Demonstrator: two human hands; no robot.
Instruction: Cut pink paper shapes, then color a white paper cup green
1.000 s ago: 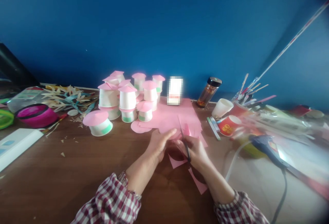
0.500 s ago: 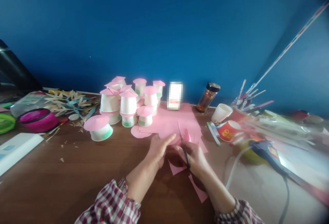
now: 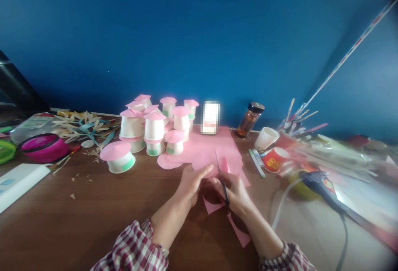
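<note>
My right hand is closed around a pair of scissors with dark handles, blades pointing away from me. My left hand pinches a piece of pink paper between thumb and fingers, just left of the blades. A strip of pink paper stands up at the blades' right side. Beneath the hands lie curved pink offcuts on the brown table. Behind them pink sheets are spread out, with pink paper discs at their left edge.
Several white paper cups with pink cone tops stand left of the sheets. A lidded jar, a red cup and a glue gun with its cord are on the right. A white power strip lies at left.
The view has shifted very slightly. Both hands keep nearly the same hold on the scissors and the pink paper.
</note>
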